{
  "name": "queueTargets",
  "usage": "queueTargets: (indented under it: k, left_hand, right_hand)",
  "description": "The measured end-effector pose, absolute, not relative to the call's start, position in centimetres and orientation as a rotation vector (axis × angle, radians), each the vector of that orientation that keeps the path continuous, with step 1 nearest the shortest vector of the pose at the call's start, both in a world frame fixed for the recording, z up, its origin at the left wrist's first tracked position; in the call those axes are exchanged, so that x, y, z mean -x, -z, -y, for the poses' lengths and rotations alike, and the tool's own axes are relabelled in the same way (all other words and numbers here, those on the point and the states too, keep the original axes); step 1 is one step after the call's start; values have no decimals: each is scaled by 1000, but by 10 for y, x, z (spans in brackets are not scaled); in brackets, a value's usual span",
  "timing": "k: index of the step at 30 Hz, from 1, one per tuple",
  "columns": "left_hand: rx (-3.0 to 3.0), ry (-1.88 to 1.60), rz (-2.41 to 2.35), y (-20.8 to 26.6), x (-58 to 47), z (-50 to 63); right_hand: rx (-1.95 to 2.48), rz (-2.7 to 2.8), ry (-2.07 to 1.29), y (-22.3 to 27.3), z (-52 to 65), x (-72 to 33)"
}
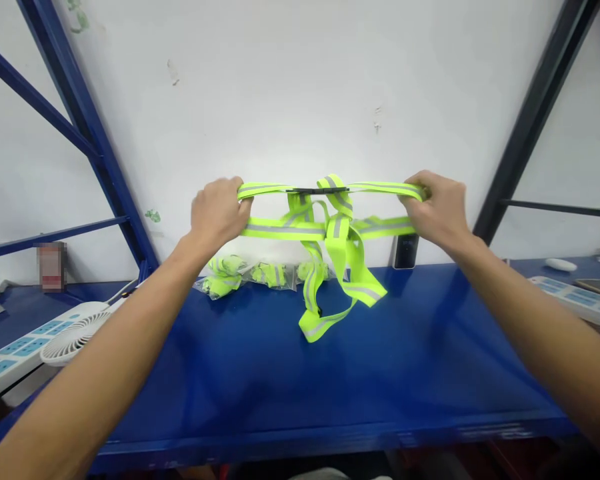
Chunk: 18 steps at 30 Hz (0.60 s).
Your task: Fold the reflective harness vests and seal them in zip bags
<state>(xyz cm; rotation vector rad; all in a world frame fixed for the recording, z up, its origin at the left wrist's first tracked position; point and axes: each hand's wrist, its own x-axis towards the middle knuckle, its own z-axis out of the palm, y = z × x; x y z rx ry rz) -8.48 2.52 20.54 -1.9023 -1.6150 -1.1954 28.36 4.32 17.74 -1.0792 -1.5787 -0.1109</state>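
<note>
A neon yellow reflective harness (285, 230) with grey stripes is stretched sideways in the air between my two hands. My left hand (219, 210) is closed around its left end, and my right hand (437, 205) grips the right end at about the same height. A black buckle (317, 191) sits midway on the taut upper strap. From the middle, looped straps dangle over the blue shelf top (260, 393). Several clear bags of folded yellow straps (270, 275) lie behind it against the wall, partly covered by the dangling loops.
Blue metal posts (87, 127) rise at the left, a dark post (527, 127) at the right. A phone-like device (405, 252) leans on the wall. At the left are a white fan (67, 340) and a power strip (23, 350); another strip (580, 297) lies at the right.
</note>
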Motion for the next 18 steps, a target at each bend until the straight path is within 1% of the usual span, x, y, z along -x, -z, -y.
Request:
queueTargets:
  k: [3,4,7,10,12,14,18]
  left_hand:
    - [2275,1274,1831,-196,72,-30]
    - [2445,1363,1860,-192,67,-31]
    - [2850,1823,1744,-180,53,-33]
    - [2966,2348,1577,-174,44,-31]
    - [2911,2587,1502,-174,42,-29]
    - [2863,2672,1449,-176,42,-31]
    - [2839,2699,1334,-178,47,-37]
  right_hand:
    - [1192,1608,-563,-173,-50,-271]
    - [1212,1633,-702,-171,-51,-266]
    - [1283,1723,-823,-161,-53,-253]
    - [1406,1853,-725,-150,-54,-247]
    - [1489,1960,-565,-144,-56,-249]
    - [1566,2035,-398,-141,-58,-253]
    - [1576,2103,-35,-137,-57,-264]
